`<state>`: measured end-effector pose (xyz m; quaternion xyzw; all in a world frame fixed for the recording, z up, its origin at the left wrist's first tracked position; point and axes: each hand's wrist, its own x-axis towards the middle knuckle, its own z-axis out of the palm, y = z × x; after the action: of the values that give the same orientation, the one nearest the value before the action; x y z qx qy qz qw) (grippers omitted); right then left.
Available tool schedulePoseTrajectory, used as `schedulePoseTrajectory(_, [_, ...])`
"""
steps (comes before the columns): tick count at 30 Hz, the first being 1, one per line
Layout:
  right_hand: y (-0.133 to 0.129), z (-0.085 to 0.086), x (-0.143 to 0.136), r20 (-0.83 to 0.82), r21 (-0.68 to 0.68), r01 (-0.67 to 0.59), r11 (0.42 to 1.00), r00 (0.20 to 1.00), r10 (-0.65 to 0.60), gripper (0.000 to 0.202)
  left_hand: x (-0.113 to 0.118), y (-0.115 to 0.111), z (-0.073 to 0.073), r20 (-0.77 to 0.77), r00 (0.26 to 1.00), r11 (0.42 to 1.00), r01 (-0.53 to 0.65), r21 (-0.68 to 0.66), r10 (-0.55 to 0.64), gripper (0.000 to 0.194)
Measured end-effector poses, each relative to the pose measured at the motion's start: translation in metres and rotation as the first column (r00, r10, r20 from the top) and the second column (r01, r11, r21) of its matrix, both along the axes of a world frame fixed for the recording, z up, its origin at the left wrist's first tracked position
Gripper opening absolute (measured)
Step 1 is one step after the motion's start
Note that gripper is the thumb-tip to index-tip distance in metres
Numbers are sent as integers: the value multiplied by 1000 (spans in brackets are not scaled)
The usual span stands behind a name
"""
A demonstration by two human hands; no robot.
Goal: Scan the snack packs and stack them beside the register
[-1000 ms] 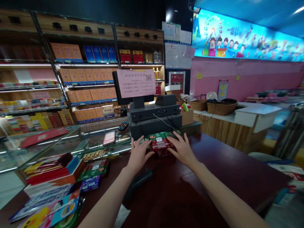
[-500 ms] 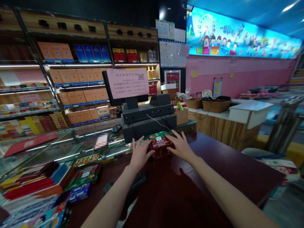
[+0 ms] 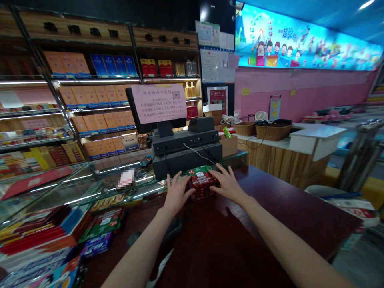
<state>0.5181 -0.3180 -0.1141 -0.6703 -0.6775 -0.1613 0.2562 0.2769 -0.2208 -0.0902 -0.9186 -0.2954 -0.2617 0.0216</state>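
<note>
A small stack of red and green snack packets [image 3: 201, 180] lies on the dark red counter, just in front of the grey cash register base. My left hand [image 3: 177, 192] is at the stack's left side, fingers spread and thumb pointing toward its lower left corner. On the other side, my right hand [image 3: 229, 185] has its fingers stretched out along the right edge, with the thumb by the lower right corner. Both hands are open and appear to touch the stack's sides; exact contact is hard to make out. The stack rests flat, its top packet facing up.
A register screen [image 3: 160, 105] with a pink paper sign stands behind the stack. To the left lie a green packet [image 3: 105, 222], a purple packet [image 3: 96, 244] and a pile of colourful packs [image 3: 39, 236]. A glass display case [image 3: 99, 188] borders the counter [image 3: 270, 204].
The camera view has shifted slightly. My hands stay at both sides of the packet stack, which has hardly moved.
</note>
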Motion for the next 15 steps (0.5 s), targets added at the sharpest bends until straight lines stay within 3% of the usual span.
schedulePoseTrajectory(15, [2,-2,-2,-33,-30,4,1000,999,-5,63,0,1,-4,12,1000,1000,-6,-13,6,47])
